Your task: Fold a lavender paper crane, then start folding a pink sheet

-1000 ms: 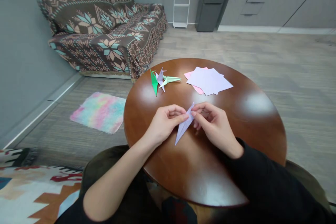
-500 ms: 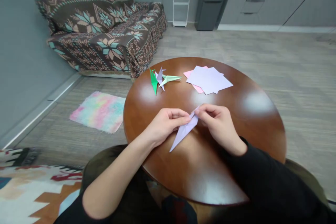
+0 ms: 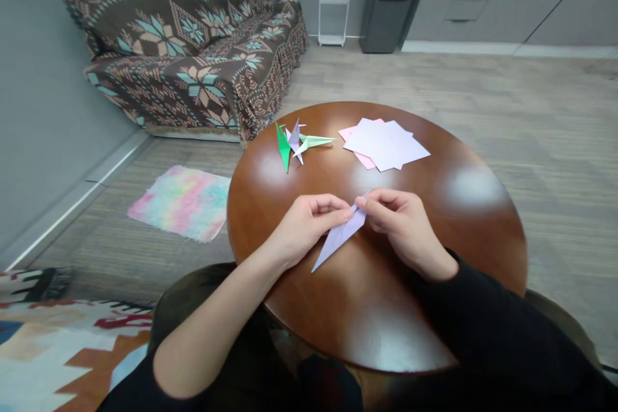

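A folded piece of lavender origami paper (image 3: 340, 236), long and pointed, is held between my two hands just over the round brown table (image 3: 309, 309). My left hand (image 3: 316, 222) pinches its left edge near the upper end, thumb on top. With thumb and fingers closed, my right hand (image 3: 398, 222) grips the upper tip, which the fingertips partly hide. The paper's lower point slants down to the left, towards me. Beyond my hands stand folded paper cranes: a green crane (image 3: 283, 148), a lavender crane (image 3: 294, 138) and a pale green crane (image 3: 313, 142).
Fanned square sheets of origami paper (image 3: 389, 145), lavender over pink, lie at the table's far side. A patterned sofa (image 3: 193, 71) stands beyond to the left, with a fluffy pastel rug (image 3: 181, 205) on the floor. Grey cabinets (image 3: 512, 6) line the back right.
My right thumb and fingers have shifted slightly left along the paper's upper tip, closer to my left fingertips. My left hand keeps its pinch. The whole view has tilted a little.
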`<move>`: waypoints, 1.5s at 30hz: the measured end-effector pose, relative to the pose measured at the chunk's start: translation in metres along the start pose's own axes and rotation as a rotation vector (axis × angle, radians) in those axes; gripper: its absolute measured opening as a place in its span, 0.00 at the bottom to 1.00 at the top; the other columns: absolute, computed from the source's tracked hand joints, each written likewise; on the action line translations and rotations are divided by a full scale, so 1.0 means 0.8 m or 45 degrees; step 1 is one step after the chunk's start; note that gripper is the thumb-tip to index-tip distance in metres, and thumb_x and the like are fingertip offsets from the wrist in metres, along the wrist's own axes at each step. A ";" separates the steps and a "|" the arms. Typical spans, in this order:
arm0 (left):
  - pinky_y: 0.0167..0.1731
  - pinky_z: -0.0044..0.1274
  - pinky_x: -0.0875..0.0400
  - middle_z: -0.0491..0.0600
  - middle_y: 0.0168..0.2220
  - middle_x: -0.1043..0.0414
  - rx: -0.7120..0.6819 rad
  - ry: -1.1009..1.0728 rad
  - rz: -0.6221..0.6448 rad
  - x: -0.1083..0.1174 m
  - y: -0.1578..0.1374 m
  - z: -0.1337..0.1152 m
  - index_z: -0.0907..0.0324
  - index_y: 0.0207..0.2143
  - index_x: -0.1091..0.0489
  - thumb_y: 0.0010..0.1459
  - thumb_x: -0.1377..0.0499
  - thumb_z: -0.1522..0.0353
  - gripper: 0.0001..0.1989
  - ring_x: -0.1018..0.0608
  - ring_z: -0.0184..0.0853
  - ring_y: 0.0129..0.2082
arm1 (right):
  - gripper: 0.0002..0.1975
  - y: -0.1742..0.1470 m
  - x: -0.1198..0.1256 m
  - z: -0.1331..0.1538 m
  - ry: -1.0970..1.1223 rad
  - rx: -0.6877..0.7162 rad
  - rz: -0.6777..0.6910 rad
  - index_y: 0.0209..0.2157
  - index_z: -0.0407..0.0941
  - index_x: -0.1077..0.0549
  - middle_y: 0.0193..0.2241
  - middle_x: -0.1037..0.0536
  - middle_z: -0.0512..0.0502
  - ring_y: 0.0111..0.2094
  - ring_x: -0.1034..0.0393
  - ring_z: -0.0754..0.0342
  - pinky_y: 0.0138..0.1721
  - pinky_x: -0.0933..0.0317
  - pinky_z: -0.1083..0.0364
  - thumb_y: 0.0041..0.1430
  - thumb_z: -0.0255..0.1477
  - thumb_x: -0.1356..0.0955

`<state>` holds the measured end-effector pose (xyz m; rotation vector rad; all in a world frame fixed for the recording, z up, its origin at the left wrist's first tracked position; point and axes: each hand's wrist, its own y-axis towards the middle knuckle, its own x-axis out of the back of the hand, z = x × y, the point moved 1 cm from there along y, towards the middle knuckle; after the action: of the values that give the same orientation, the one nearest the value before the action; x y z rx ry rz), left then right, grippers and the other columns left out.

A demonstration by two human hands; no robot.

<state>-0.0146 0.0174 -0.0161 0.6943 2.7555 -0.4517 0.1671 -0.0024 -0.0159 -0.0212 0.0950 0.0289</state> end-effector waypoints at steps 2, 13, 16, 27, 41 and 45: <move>0.31 0.19 0.35 0.45 0.29 0.22 -0.009 0.025 -0.009 -0.001 0.000 -0.001 0.62 0.33 0.20 0.52 0.27 0.63 0.12 0.25 0.26 0.28 | 0.17 0.001 0.001 -0.001 0.012 0.010 -0.001 0.23 0.42 0.24 0.15 0.38 0.56 0.18 0.50 0.63 0.21 0.60 0.56 0.57 0.39 0.23; 0.28 0.19 0.38 0.45 0.27 0.23 -0.018 0.128 -0.051 -0.003 -0.003 -0.007 0.62 0.32 0.21 0.52 0.27 0.62 0.13 0.28 0.26 0.26 | 0.16 -0.001 -0.001 -0.002 -0.010 0.062 -0.041 0.23 0.42 0.23 0.16 0.39 0.56 0.20 0.50 0.62 0.22 0.58 0.56 0.60 0.37 0.24; 0.28 0.19 0.40 0.45 0.26 0.23 -0.036 0.163 -0.056 -0.004 -0.003 -0.008 0.62 0.31 0.21 0.52 0.28 0.62 0.12 0.29 0.26 0.25 | 0.16 0.000 0.001 -0.006 -0.017 0.074 -0.043 0.25 0.42 0.22 0.16 0.40 0.57 0.20 0.51 0.62 0.22 0.58 0.56 0.62 0.37 0.26; 0.30 0.21 0.37 0.45 0.27 0.24 -0.157 0.434 -0.098 -0.002 -0.005 -0.018 0.62 0.29 0.22 0.53 0.31 0.65 0.08 0.27 0.29 0.27 | 0.10 0.004 0.006 0.002 -0.227 0.214 -0.065 0.32 0.46 0.18 0.34 0.22 0.47 0.33 0.30 0.53 0.35 0.37 0.54 0.55 0.37 0.23; 0.29 0.22 0.24 0.54 0.30 0.18 0.003 0.467 0.048 0.018 -0.006 -0.029 0.63 0.40 0.20 0.58 0.32 0.56 0.18 0.18 0.35 0.29 | 0.15 0.007 0.009 0.003 -0.099 0.091 -0.081 0.31 0.44 0.21 0.23 0.21 0.49 0.26 0.28 0.55 0.32 0.34 0.55 0.55 0.41 0.22; 0.25 0.19 0.28 0.52 0.24 0.21 -0.009 0.600 0.080 0.023 -0.008 -0.032 0.64 0.36 0.18 0.58 0.31 0.61 0.13 0.21 0.31 0.23 | 0.15 0.002 0.008 0.009 -0.259 0.066 0.137 0.30 0.43 0.20 0.26 0.20 0.47 0.28 0.29 0.54 0.31 0.36 0.55 0.56 0.42 0.23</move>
<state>-0.0379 0.0290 0.0027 0.9925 3.1516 -0.2936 0.1740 -0.0004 -0.0093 0.0390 -0.1063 0.1358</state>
